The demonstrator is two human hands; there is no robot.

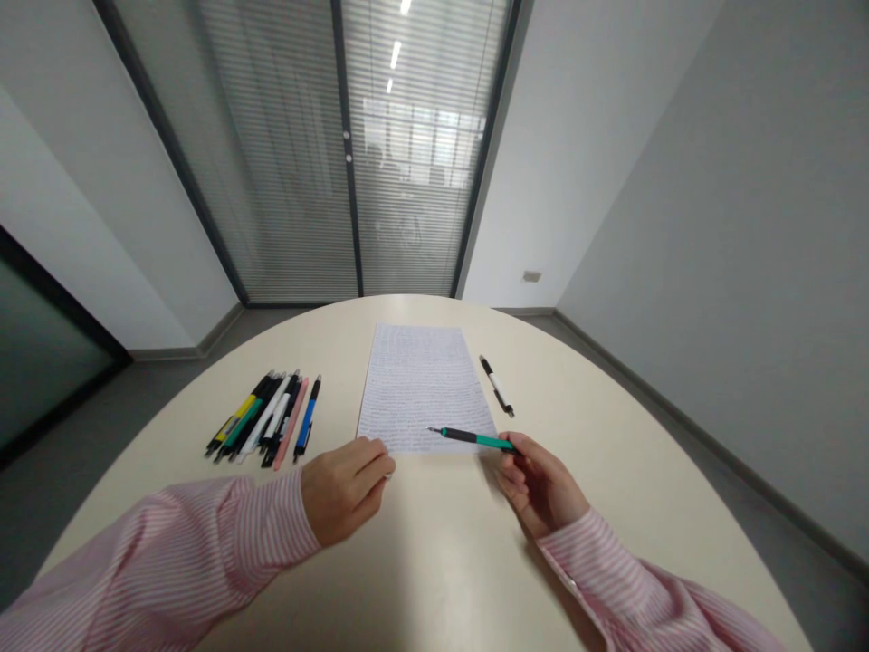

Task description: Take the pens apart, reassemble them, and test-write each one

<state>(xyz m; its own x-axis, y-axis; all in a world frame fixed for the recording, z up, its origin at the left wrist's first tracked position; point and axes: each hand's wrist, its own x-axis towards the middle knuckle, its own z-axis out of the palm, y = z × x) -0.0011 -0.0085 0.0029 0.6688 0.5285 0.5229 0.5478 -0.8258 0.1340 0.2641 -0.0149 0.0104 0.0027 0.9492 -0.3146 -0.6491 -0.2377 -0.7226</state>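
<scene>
A green and black pen (468,437) is held by its rear end between the thumb and fingers of my right hand (539,484). Its tip points left, over the lower part of a paper sheet (424,385) covered with fine writing. My left hand (348,490) is closed at the sheet's lower left corner; a small pale bit shows by its fingertips, but what it is I cannot make out. To the right of the paper lies a white and black pen (497,385).
Several pens in a bunch (262,418), yellow, green, white, black and pink, lie at the left on the round cream table (434,580). A blue pen (308,418) lies just right of them. Behind the table stands a glass partition with blinds (285,181).
</scene>
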